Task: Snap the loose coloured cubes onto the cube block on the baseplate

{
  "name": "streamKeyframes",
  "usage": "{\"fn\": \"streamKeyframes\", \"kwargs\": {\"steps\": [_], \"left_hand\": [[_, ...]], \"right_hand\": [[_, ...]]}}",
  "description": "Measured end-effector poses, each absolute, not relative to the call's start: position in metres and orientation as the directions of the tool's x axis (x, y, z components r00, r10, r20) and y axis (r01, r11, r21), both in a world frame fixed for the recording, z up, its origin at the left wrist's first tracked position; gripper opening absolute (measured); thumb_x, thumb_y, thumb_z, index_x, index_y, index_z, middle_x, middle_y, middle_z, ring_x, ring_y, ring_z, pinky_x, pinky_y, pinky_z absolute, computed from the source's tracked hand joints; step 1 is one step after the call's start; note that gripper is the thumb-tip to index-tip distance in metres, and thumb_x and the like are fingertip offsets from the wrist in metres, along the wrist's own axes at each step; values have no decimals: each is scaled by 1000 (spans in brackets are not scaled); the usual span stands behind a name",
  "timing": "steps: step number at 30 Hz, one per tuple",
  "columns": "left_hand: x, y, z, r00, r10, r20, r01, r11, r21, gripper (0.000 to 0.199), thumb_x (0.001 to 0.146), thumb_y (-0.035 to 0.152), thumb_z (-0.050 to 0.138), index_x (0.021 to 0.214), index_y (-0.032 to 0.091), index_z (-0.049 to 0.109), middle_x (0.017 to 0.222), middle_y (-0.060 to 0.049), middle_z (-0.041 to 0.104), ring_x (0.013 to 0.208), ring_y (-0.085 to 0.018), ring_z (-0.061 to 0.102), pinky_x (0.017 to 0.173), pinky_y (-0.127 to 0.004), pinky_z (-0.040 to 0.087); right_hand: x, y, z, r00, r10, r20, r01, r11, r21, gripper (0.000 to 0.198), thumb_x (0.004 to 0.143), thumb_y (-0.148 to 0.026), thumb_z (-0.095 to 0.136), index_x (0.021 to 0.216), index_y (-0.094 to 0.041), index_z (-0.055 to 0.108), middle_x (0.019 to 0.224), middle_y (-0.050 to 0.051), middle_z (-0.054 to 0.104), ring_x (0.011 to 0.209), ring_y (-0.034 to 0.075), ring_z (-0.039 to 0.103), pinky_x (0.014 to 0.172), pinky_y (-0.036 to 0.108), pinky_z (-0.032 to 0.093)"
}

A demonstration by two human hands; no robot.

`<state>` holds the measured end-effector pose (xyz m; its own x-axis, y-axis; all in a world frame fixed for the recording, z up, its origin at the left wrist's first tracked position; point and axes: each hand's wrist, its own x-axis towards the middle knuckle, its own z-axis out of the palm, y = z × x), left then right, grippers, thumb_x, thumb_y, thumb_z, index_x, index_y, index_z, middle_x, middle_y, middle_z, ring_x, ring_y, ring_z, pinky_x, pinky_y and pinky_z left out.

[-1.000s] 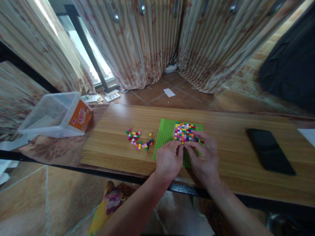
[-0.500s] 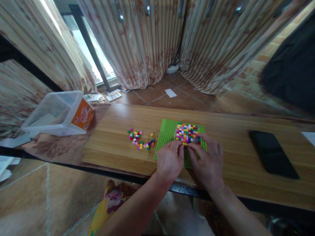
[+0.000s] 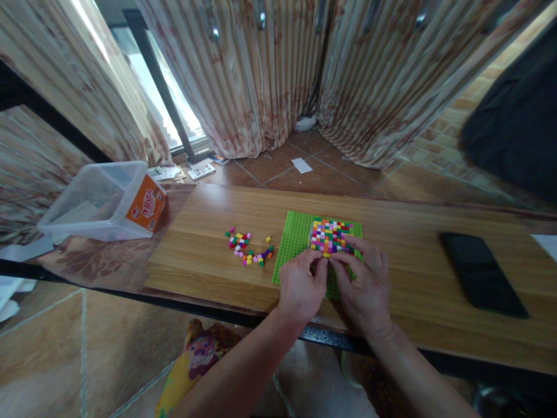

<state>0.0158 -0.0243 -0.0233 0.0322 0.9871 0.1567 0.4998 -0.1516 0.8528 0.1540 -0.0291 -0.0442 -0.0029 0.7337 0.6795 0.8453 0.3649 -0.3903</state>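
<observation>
A green studded baseplate (image 3: pixel 292 230) lies on the table, with a patch of small multicoloured bricks (image 3: pixel 329 235) pressed onto it. At the near edge of that patch, a small yellow brick (image 3: pixel 326 255) sits between my two hands. My left hand (image 3: pixel 302 284) is closed, its thumb and index fingertips at the brick's left side. From the right, my right hand (image 3: pixel 364 284) meets the same brick with thumb and index finger, its other fingers curled over the plate's right part. The fingers partly hide the brick and the plate's near half.
Loose small bricks (image 3: pixel 250 253) are scattered on the wooden table (image 3: pixel 204 278) left of the baseplate. A black phone-like slab (image 3: pixel 483 273) lies to the right. A clear plastic bin (image 3: pixel 96 226) with an orange label stands beyond the table's left end.
Both hands have shifted very slightly at the yellow brick; the right hand has drawn a little to the left. The loose bricks stay where they were.
</observation>
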Motion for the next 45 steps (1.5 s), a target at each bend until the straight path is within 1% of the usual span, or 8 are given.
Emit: {"fn": "streamKeyframes", "kwargs": {"steps": [6,14,19,23,30,36,39,45], "left_hand": [[19,-27,-27,32,990,138,461,-137,877,15,94,21,59,98,21,74,89,-2,79,73,-16,72,69,-27,54],[19,-27,-27,89,974,207,608,-218,764,17,96,19,57,98,20,73,93,-4,79,83,-18,73,77,-28,54],[21,-26,-29,84,971,225,662,-223,716,16,97,20,56,99,21,72,93,-3,79,82,-18,73,77,-29,54],[22,-25,-29,86,969,234,697,-226,680,16,97,23,56,97,20,72,91,-3,79,82,-19,73,75,-30,54],[22,-24,-30,103,956,275,742,-258,618,14,97,22,58,90,20,70,87,-2,77,80,-19,72,71,-29,51],[21,-23,-30,151,939,308,765,-308,565,16,96,19,58,85,21,68,82,-2,75,76,-17,68,67,-28,47],[21,-23,-30,164,936,310,774,-318,548,18,98,20,56,84,21,68,81,-2,74,75,-16,67,67,-27,46],[22,-21,-29,177,940,292,805,-309,507,18,99,22,56,85,21,68,83,-2,75,77,-16,68,67,-27,45]], "right_hand": [[155,-29,-43,5,729,685,830,379,-410,11,96,-25,63,93,-25,73,121,8,68,110,26,62,95,46,48],[153,-30,-40,33,720,693,826,370,-424,5,92,-23,67,89,-24,71,121,8,67,110,27,62,92,46,49],[154,-32,-38,129,727,674,789,337,-514,5,89,-26,69,95,-24,69,120,8,65,110,26,63,95,46,50],[154,-32,-35,252,759,601,725,263,-636,11,87,-28,69,97,-23,66,119,9,64,115,28,62,99,49,48],[147,-29,-41,349,825,445,593,174,-786,32,82,-33,69,111,-22,60,124,11,65,119,30,61,94,49,50],[140,-27,-40,473,854,215,408,4,-913,40,77,-36,71,112,-20,62,116,10,68,105,27,66,93,48,53],[138,-26,-36,511,846,152,340,-36,-940,42,73,-35,73,111,-20,64,113,9,69,100,25,67,93,47,54],[135,-23,-33,537,835,123,270,-32,-962,41,69,-33,73,107,-20,64,108,8,70,92,22,68,86,42,57]]}}
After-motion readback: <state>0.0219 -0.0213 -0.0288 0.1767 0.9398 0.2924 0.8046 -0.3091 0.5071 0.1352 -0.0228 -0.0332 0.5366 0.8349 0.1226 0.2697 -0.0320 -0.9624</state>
